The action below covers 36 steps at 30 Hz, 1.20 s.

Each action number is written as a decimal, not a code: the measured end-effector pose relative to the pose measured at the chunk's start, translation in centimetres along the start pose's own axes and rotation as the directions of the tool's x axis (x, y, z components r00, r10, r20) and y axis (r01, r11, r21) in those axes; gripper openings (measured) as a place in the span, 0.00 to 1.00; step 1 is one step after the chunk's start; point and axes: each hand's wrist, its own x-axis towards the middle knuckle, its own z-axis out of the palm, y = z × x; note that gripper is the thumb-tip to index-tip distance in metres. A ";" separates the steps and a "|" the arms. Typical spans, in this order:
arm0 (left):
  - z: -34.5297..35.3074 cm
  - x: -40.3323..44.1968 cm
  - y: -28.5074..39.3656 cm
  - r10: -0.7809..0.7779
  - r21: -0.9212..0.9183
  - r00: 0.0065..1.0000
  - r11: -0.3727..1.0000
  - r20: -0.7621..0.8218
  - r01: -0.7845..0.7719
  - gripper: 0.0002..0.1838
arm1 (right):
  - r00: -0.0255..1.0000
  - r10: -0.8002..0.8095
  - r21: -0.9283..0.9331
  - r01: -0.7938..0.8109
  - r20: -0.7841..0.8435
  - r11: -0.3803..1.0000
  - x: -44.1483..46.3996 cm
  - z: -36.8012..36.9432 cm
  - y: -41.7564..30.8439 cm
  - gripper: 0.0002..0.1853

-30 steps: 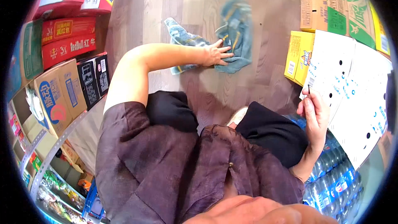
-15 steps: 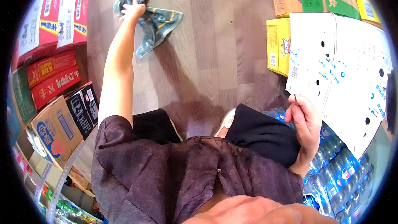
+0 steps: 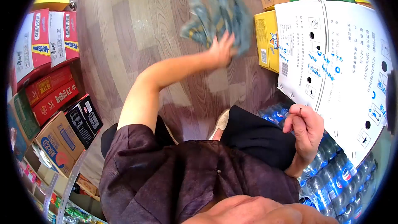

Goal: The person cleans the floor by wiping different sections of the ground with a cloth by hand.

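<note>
A blue-green towel with yellow markings lies rumpled and blurred on the wood floor, spread ahead of my left hand. That hand grips its near edge, the arm stretched forward and bent to the right. My right hand rests by my right knee, beside the corner of a white carton. Its fingers are curled with the thumb against them, and nothing shows in them. A thin dark band is on one finger.
Wood-plank floor runs between two rows of stock. To the left stand red boxes, a brown carton and a metal shelf post. On the right are a yellow box and shrink-wrapped bottles.
My left hand has swept the towel from left to right across the floor, and the arm has bent at the elbow. The right hand stays curled by the knee. The view has shifted slightly.
</note>
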 end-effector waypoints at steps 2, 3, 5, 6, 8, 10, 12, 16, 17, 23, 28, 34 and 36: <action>-0.3 -4.8 4.6 0.326 -0.049 0.920 0.945 0.219 -0.323 0.36 | 1.000 -0.016 0.032 0.017 -0.021 0.999 -0.4 -0.6 0.6 0.07; 0.0 -6.4 6.9 0.393 -0.012 0.836 0.907 0.383 -0.421 0.34 | 0.999 -0.027 0.060 0.030 -0.041 0.998 -0.6 -0.9 0.9 0.07; 3.8 -8.1 9.4 0.573 0.031 0.690 0.759 0.443 -0.650 0.31 | 0.997 -0.068 0.076 0.071 -0.044 0.995 -0.7 -1.2 1.3 0.07; 3.8 -7.5 9.0 0.568 0.045 0.692 0.758 0.445 -0.651 0.31 | 0.994 -0.104 0.089 0.107 -0.041 0.990 -0.7 -1.2 1.4 0.08; 4.0 -6.3 8.2 0.679 0.042 0.627 0.665 0.382 -0.746 0.30 | 0.992 -0.112 0.109 0.117 -0.050 0.987 -0.6 -1.5 1.4 0.06; 3.4 -2.5 5.2 0.632 0.027 0.717 0.744 0.294 -0.667 0.28 | 0.984 -0.177 0.120 0.176 -0.005 0.977 -0.7 -1.8 1.5 0.05; 1.5 2.1 1.7 0.510 0.049 0.828 0.844 0.233 -0.534 0.25 | 0.974 -0.227 0.107 0.226 -0.002 0.968 -0.7 -2.1 1.7 0.05; -3.5 9.8 -6.7 0.127 0.381 0.991 0.919 -0.036 -0.104 0.22 | 0.978 -0.205 0.131 0.206 -0.027 0.970 -0.7 -2.6 2.0 0.06; -4.0 11.4 -8.3 -0.073 0.510 0.994 0.854 -0.081 0.104 0.24 | 0.969 -0.247 0.120 0.246 -0.008 0.962 -0.5 -2.8 2.1 0.06; -6.3 11.6 -16.9 -0.818 -0.119 0.574 0.568 0.027 0.814 0.31 | 0.978 -0.201 0.138 0.207 -0.052 0.969 -1.2 -3.6 2.4 0.06; -6.8 14.4 -18.6 -0.731 -0.433 0.670 0.566 0.128 0.701 0.32 | 0.960 -0.273 0.140 0.262 0.061 0.955 0.2 -4.0 1.9 0.08; -6.2 22.5 -7.8 -0.263 -0.544 0.941 0.768 0.213 0.338 0.32 | 0.988 -0.147 0.195 0.154 -0.052 0.969 -0.1 -3.6 2.0 0.06; -5.2 21.4 -3.6 -0.279 -0.461 0.954 0.836 0.112 0.298 0.32 | 0.989 -0.131 0.195 0.141 -0.062 0.971 -0.3 -3.7 2.1 0.06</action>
